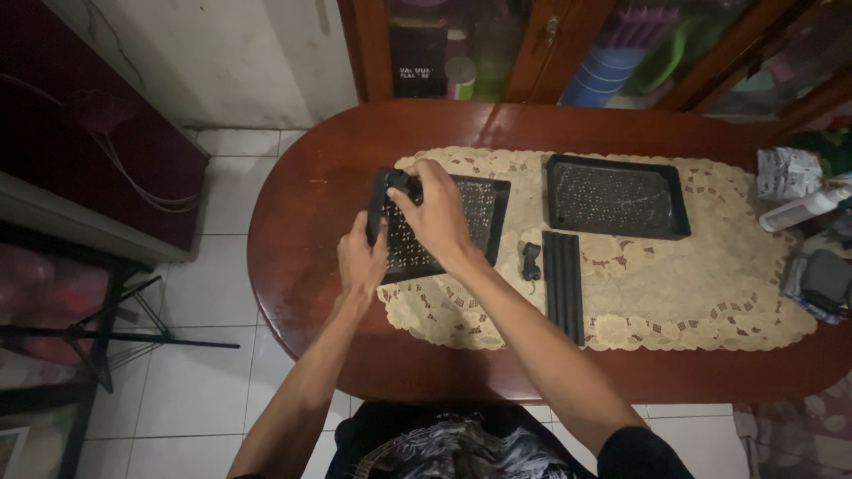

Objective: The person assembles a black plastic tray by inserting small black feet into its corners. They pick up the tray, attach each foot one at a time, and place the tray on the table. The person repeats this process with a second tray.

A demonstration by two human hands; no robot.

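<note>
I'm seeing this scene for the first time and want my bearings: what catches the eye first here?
First come the two bare hands at the middle of the wooden table: the right hand presses a small black wheel part onto the corner of a black perforated tray, which the left hand steadies. They work over a cream lace mat. To the right lie a second black tray and a bundle of black rods.

Both bare forearms reach forward, close together; the left hand [361, 260] curls with fingers bent, the right hand [434, 213] arches above it, fingers closed.
</note>
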